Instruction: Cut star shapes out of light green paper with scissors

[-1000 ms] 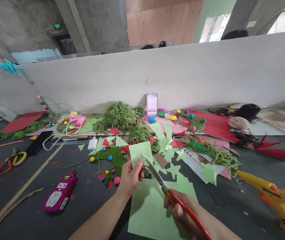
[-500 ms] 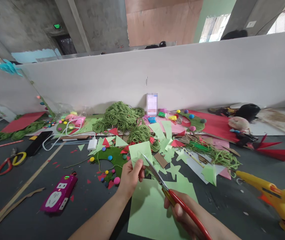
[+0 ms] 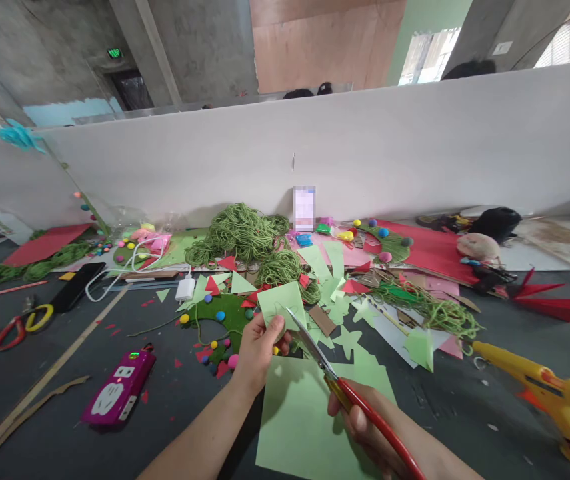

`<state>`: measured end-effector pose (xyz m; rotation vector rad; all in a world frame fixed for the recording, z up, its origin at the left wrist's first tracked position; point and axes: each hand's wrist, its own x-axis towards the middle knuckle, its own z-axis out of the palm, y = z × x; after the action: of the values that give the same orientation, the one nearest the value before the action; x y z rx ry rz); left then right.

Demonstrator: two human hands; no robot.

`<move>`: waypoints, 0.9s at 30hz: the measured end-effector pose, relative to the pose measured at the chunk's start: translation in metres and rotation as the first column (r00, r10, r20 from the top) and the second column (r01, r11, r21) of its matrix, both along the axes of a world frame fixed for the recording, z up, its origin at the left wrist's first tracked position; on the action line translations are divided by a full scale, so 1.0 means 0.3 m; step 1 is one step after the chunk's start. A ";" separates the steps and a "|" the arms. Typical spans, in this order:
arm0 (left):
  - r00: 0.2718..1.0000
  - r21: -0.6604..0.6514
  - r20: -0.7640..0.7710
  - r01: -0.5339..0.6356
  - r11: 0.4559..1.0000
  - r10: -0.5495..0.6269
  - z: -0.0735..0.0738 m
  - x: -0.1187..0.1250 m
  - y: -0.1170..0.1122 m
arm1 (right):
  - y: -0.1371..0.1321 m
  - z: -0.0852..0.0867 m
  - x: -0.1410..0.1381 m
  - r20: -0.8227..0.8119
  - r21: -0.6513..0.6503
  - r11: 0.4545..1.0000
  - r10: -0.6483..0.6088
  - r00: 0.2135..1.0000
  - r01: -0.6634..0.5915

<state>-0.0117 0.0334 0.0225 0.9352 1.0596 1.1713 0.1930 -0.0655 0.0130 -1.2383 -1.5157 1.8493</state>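
My left hand pinches a small square of light green paper by its lower edge, thumb on top. A faint drawn outline shows on the paper. My right hand is wrapped round the red and yellow handles of a pair of scissors. The blade tip meets the right part of the square, near the outline; whether it cuts in there I cannot tell. Beneath both hands lies a large light green sheet. Paper stars and scraps lie just beyond it.
Green yarn is heaped at the back, before a white partition. A purple device and red-and-yellow scissors lie on the left. On the right is a yellow glue gun. A felt piece with pompoms sits beside my left hand.
My left hand has turned the paper square slightly, and its fingers have shifted beneath it. The scissors and my right hand stay almost where they were.
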 end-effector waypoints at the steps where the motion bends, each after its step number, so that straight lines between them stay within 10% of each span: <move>1: 1.000 -0.009 0.010 0.020 1.000 -0.020 -0.001 0.000 -0.002 | 0.001 -0.012 0.001 -0.024 0.008 1.000 -0.010 1.000 0.010; 27: 0.988 0.020 -0.156 -0.009 1.000 0.012 0.010 -0.014 -0.019 | 0.007 -0.065 0.018 -0.152 0.074 0.997 -0.007 0.988 0.019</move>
<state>-0.0158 0.0277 0.0254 1.0509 1.1814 1.1328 0.1984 -0.0633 -0.0066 -1.0458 -1.4769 1.8160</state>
